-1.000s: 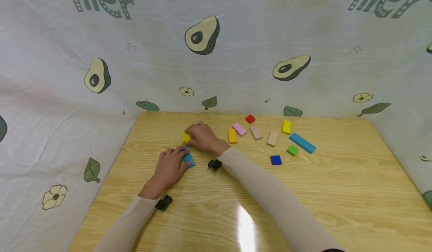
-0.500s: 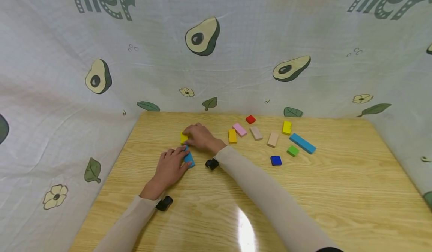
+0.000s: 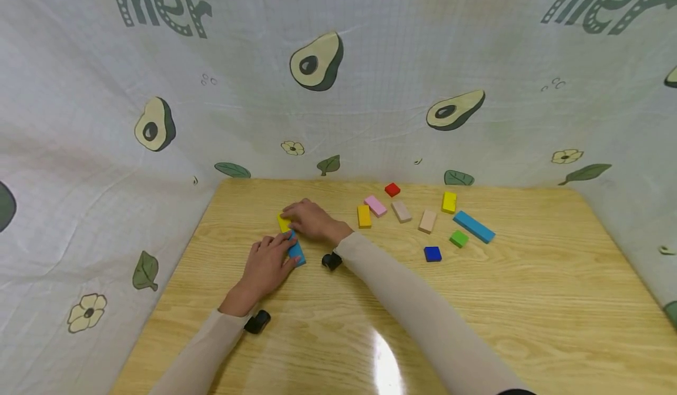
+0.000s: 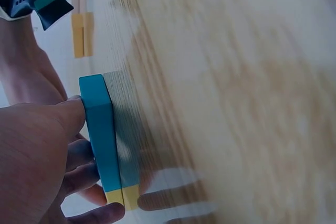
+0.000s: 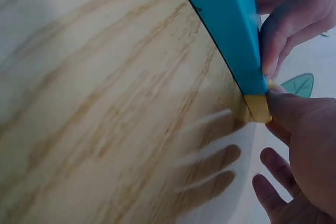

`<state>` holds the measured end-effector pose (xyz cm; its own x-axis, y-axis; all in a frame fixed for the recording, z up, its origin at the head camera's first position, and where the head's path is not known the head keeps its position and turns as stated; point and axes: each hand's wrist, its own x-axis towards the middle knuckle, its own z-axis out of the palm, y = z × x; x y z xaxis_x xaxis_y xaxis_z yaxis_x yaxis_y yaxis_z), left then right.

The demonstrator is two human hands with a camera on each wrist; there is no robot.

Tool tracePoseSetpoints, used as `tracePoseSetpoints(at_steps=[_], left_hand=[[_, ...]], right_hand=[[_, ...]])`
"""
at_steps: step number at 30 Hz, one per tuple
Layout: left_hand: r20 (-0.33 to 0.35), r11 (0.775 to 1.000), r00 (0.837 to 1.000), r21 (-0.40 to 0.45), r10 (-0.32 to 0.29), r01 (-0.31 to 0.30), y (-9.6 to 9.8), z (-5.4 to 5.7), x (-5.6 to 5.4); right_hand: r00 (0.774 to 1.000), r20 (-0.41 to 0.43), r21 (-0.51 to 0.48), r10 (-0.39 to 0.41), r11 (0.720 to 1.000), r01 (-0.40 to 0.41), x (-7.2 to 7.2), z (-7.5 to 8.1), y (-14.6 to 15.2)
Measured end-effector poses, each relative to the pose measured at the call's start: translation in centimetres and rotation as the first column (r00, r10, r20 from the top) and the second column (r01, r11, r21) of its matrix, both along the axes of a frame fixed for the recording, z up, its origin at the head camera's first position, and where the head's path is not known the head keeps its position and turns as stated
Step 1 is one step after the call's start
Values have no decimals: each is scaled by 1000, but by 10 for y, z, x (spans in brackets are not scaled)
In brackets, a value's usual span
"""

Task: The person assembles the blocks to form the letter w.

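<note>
On the left part of the wooden table, my left hand (image 3: 267, 264) holds a long blue block (image 3: 297, 252), its thumb at the near end and fingers along the far side. A yellow block (image 3: 282, 222) sits end to end with the blue one, in line with it. My right hand (image 3: 311, 220) pinches this yellow block between thumb and fingers and covers part of it. The left wrist view shows the blue block (image 4: 98, 129) meeting the yellow block (image 4: 115, 198). In the right wrist view the yellow block (image 5: 258, 108) touches the blue block's end.
To the right lie an orange block (image 3: 364, 216), a pink block (image 3: 375, 206), a red block (image 3: 392, 190), two beige blocks, another yellow block (image 3: 449, 202), a long blue block (image 3: 473, 227), a green block (image 3: 459, 238) and a dark blue block (image 3: 432, 254). A printed cloth (image 3: 381, 113) hangs behind.
My right hand has moved slightly left with the yellow block, turning it from askew to in line with the blue block. The left hand has stayed in place on the blue block.
</note>
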<state>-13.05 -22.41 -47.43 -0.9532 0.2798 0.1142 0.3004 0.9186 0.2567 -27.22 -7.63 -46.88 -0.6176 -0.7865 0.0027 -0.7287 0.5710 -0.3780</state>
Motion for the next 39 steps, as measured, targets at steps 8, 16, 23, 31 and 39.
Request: tracePoseSetpoints(at_steps=[8,16,23,31,39], left_hand=[[-15,1000,1000,-11,-9,9,0,0,1],[-35,995,999,-96,-28,25,2,0,-3],[-57,993,998,-114,-31,25,-2,9,-7],[-54,998,998,-55,-15,12,-15,7,-14],[-51,997,998,-75,-25,21,-13,4,-15]], right_hand=[[1000,22,-6,14,1000,-14,2,-1,3],[999,46,-91,21,996,-16,10,3,29],[1000,14,-132,-10,991,12,22,8,69],[999,-23,-178,-43,983,38,44,22,138],[989,-45,-180,-142,975,132,69,26,199]])
